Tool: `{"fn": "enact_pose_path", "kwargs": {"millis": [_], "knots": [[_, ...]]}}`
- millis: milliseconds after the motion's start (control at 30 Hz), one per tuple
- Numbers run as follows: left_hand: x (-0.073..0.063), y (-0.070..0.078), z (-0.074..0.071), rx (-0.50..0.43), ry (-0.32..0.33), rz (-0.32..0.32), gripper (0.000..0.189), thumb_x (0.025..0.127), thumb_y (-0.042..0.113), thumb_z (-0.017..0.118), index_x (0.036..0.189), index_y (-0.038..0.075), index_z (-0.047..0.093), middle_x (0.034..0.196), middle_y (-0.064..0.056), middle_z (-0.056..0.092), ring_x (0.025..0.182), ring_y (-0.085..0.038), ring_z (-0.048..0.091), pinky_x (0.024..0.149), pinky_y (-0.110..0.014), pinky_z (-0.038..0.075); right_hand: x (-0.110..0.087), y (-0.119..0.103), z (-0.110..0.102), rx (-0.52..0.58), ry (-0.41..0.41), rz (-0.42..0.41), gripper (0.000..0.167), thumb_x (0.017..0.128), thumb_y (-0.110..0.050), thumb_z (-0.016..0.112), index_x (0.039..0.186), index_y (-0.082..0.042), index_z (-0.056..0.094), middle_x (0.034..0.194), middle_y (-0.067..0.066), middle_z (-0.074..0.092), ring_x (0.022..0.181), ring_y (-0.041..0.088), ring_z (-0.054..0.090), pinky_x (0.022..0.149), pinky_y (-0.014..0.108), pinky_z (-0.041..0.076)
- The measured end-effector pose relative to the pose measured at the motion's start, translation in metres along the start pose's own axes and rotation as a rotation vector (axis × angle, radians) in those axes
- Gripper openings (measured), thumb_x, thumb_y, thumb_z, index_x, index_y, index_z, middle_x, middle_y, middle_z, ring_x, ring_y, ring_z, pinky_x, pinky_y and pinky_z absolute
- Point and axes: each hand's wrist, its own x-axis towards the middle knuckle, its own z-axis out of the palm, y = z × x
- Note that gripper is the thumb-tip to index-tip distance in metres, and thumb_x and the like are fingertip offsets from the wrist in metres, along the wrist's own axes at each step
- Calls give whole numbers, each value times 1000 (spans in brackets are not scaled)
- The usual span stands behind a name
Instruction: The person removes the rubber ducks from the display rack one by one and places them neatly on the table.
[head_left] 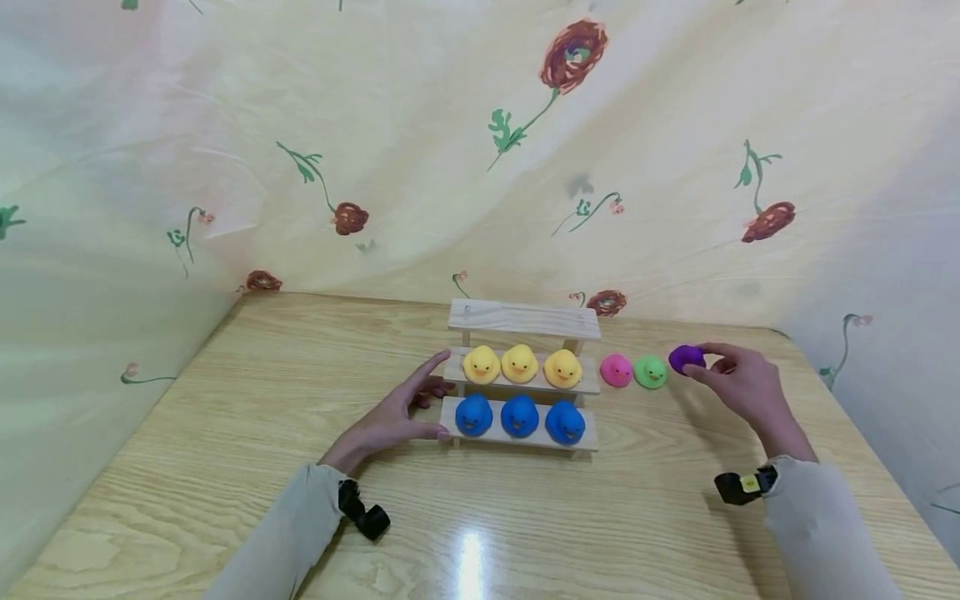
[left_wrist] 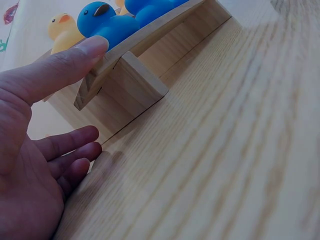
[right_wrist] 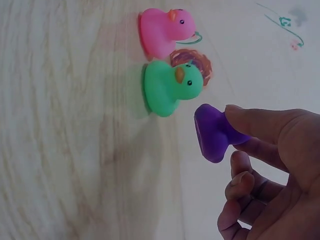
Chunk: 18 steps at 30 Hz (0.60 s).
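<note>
A three-tier wooden rack (head_left: 525, 317) stands on the table, with three yellow rubber ducks (head_left: 519, 364) on its middle step and three blue rubber ducks (head_left: 520, 416) on the lowest. At the rack's left end is my left hand (head_left: 393, 417), thumb laid along the lower step's end and index fingertip at the middle step. Its other fingers, loosely bent, are beside the rack's leg (left_wrist: 127, 85). My right hand (head_left: 742, 383) pinches a purple rubber duck (right_wrist: 215, 132) between thumb and fingers, raised off the table. Left of it sit a green duck (right_wrist: 167, 87) and a pink duck (right_wrist: 160, 32).
The rack's top step (head_left: 525, 318) bears no ducks. Behind the wooden table (head_left: 337, 333) hangs a flowered cloth (head_left: 420, 150), which also closes in the left and right sides.
</note>
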Motion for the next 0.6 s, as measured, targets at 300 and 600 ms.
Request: {"fn": "enact_pose_path", "kwargs": {"millis": [300,600], "knots": [[0,0,-1,3,2,-7,104,83,24,83,161,37,15,149,-15,50,138,-34,46,105,-42,39,-3,12,6,2,-39,35,54,96,-36,66,131,5,60,84,16,68,65,15,52,54,27,37],[0,0,0,-6,1,-7,104,83,25,83,160,38,15,149,-16,49,138,-35,45,106,-45,38,-4,21,13,11,-74,53,57,97,-39,65,133,5,58,88,17,68,67,16,52,54,27,39]]}}
